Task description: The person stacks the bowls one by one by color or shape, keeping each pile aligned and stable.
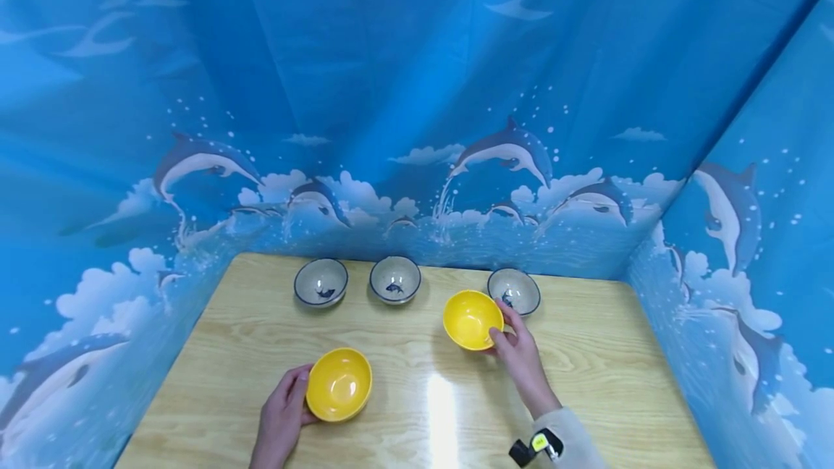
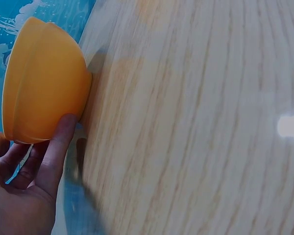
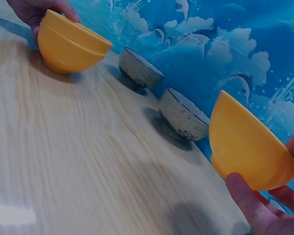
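Note:
In the head view my left hand (image 1: 281,411) grips a yellow bowl (image 1: 339,385) by its left side, thumb at the rim and fingers low on the outside. A second edge runs round this bowl below its rim in both wrist views, as with two nested bowls. Its base is at the tabletop in the right wrist view (image 3: 71,46). My right hand (image 1: 517,353) holds another yellow bowl (image 1: 473,320) by its right side, thumb at the rim and fingers beneath. This bowl (image 3: 250,147) is raised above the table, slightly tilted, with a shadow below it.
Along the back edge of the wooden table (image 1: 247,353) stand three grey bowls with dark rims and fish drawings: left (image 1: 321,282), middle (image 1: 395,279) and right (image 1: 517,289). The right one is partly behind the raised yellow bowl. A blue dolphin curtain (image 1: 404,129) surrounds the table.

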`<action>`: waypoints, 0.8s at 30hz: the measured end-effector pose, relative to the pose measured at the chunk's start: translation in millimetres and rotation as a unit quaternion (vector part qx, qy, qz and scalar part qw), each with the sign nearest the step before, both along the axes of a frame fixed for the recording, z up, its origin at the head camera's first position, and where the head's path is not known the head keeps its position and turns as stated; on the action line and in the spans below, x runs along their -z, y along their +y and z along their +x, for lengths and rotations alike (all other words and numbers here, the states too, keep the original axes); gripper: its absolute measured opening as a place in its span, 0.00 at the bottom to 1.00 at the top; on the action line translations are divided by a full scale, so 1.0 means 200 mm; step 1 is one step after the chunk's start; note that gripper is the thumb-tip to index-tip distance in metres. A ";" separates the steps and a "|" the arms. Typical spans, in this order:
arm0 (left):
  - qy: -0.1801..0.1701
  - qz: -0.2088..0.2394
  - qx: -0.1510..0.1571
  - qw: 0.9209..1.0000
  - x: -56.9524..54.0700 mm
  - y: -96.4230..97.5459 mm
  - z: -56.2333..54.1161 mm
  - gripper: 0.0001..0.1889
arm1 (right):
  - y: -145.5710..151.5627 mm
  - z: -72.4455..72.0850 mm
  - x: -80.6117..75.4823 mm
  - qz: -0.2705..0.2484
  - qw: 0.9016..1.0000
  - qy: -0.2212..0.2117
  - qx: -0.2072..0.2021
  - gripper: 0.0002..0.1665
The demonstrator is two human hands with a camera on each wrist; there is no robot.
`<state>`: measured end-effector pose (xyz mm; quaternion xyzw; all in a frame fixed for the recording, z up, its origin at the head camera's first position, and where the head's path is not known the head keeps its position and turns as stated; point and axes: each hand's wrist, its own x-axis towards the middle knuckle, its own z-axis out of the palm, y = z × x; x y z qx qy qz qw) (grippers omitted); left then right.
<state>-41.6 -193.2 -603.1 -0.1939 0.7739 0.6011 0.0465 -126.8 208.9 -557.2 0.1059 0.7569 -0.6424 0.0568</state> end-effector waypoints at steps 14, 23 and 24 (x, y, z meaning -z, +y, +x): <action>-0.003 -0.004 -0.004 1.000 -0.02 0.01 0.00 0.31 | -0.17 0.05 0.01 -0.019 1.000 -0.007 -0.022 0.36; -0.004 0.002 -0.004 1.000 -0.01 0.00 0.00 0.30 | -0.26 0.09 0.00 -0.052 0.997 0.002 -0.048 0.36; -0.004 0.002 -0.003 1.000 -0.01 0.00 0.00 0.30 | -0.26 0.09 0.00 -0.053 0.997 0.001 -0.050 0.36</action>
